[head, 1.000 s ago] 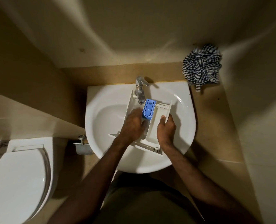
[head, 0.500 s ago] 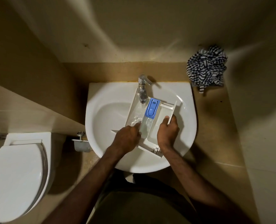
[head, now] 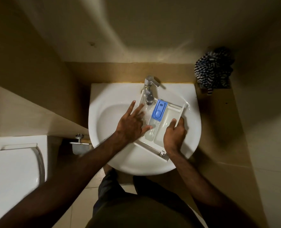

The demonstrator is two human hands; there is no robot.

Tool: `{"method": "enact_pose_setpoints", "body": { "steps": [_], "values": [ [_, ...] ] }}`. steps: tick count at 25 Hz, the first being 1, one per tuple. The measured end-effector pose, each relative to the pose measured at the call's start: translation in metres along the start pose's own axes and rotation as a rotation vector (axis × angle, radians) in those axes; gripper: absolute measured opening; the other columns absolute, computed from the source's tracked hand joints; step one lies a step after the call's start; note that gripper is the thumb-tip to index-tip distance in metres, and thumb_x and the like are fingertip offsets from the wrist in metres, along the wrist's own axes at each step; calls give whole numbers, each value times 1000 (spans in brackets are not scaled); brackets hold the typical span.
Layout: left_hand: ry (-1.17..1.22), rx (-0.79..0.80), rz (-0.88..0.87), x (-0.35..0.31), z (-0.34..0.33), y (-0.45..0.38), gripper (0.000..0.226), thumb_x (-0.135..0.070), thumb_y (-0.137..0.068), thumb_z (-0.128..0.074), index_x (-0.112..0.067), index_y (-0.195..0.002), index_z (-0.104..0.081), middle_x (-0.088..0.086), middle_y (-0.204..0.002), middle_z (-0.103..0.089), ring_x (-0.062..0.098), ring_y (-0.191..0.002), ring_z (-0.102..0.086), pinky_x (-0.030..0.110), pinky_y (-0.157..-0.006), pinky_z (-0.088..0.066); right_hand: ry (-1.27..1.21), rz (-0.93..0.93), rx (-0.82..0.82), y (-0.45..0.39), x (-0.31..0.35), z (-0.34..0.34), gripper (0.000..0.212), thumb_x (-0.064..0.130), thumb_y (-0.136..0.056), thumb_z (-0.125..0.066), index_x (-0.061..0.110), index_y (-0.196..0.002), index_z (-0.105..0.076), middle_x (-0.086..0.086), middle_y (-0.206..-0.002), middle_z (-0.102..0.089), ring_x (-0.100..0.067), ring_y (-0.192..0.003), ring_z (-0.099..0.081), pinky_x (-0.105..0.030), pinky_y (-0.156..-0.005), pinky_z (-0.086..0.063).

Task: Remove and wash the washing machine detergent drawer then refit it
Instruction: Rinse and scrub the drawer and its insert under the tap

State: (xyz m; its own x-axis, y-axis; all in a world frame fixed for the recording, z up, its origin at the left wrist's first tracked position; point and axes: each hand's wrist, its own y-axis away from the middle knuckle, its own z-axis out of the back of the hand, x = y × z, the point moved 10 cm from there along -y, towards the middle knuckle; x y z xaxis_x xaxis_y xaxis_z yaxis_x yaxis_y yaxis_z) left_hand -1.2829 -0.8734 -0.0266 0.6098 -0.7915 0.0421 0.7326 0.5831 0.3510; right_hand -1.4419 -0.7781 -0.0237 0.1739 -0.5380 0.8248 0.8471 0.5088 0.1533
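Note:
The white detergent drawer (head: 167,120) lies tilted across the white basin (head: 113,102), its far end under the chrome tap (head: 149,89). A blue insert (head: 159,110) sits in its middle compartment. Water runs from the tap into the left compartment. My left hand (head: 131,124) is spread flat with fingers apart over that left compartment, in the water. My right hand (head: 174,135) grips the drawer's right wall, thumb inside the right compartment.
A crumpled black-and-white striped cloth (head: 213,69) lies on the tan counter at the back right. A white toilet (head: 13,171) stands at the lower left. A metal fitting (head: 79,142) sticks out between toilet and basin. Walls close in on three sides.
My left hand has opened from a curled pose and slid up into the left compartment with fingers spread. My right hand keeps its hold on the drawer's right side. The view shifted slightly.

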Motion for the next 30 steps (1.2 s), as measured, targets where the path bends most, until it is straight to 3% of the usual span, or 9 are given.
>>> {"method": "enact_pose_setpoints", "body": {
  "steps": [4, 6, 9, 12, 16, 19, 22, 25, 30],
  "values": [
    [182, -33, 78, -8, -15, 34, 95, -58, -103, 6, -19, -117, -79, -5, -129, -74, 15, -161, -17, 51, -129, 5, -6, -17, 8, -2, -1, -1, 23, 17, -108, -47, 13, -124, -63, -13, -113, -74, -38, -104, -69, -54, -88, -58],
    [200, 22, 136, -11, -22, 36, 83, -56, -107, -4, -19, -109, -79, -2, -119, -77, 16, -152, -39, 50, -128, -8, -7, -37, 27, -3, -2, -3, 25, 17, -108, -46, 13, -127, -63, -13, -116, -74, -38, -107, -69, -56, -91, -57],
    [382, 87, 261, -20, -29, 30, 55, -51, -110, -26, -16, -141, -57, 8, -132, -71, 26, -129, -61, 43, -111, -33, -27, -21, 45, 2, 2, -2, 26, 17, -110, -46, 14, -131, -60, -12, -120, -73, -36, -109, -70, -57, -92, -58],
    [748, 78, 384, -16, -31, 12, 60, -44, -111, -35, -14, -162, -27, 15, -145, -61, 35, -134, -56, 50, -113, -33, -15, 10, 20, 3, 5, -1, 24, 15, -109, -46, 10, -128, -60, -16, -118, -73, -40, -107, -70, -58, -91, -58],
    [559, -85, 352, -3, -9, -15, 62, -37, -109, -42, -17, -164, -23, 6, -170, -30, 27, -154, -31, 55, -124, -21, 0, -6, 2, 6, 5, -2, 24, 12, -107, -47, 6, -125, -62, -21, -116, -73, -45, -107, -67, -53, -92, -55],
    [555, -118, 304, -5, -10, -15, 64, -37, -110, -42, -21, -167, -17, 0, -172, -26, 20, -158, -23, 60, -127, -4, -16, -15, -9, 9, 5, -2, 25, 12, -106, -47, 5, -125, -62, -21, -116, -73, -43, -105, -68, -50, -91, -56],
    [676, -94, 321, -6, -22, -2, 55, -30, -111, -42, -21, -164, -29, 4, -160, -49, 25, -148, -43, 58, -127, -9, -35, -30, -20, 9, 4, -2, 25, 13, -107, -48, 7, -125, -63, -18, -113, -75, -41, -102, -70, -47, -89, -57],
    [639, -91, 365, -4, -26, 18, 34, -29, -111, -42, -14, -134, -63, 14, -124, -74, 37, -115, -67, 46, -116, -35, -69, -43, -10, 12, 4, -3, 25, 13, -107, -48, 8, -125, -63, -16, -112, -75, -39, -100, -71, -49, -89, -58],
    [684, -237, 496, 3, -13, 33, 26, -27, -102, -58, -11, -103, -78, 13, -96, -79, 33, -89, -71, 36, -92, -49, -128, -86, 19, 13, 2, -4, 23, 14, -107, -48, 10, -124, -65, -6, -105, -73, -33, -99, -71, -54, -94, -57]
  ]
}}
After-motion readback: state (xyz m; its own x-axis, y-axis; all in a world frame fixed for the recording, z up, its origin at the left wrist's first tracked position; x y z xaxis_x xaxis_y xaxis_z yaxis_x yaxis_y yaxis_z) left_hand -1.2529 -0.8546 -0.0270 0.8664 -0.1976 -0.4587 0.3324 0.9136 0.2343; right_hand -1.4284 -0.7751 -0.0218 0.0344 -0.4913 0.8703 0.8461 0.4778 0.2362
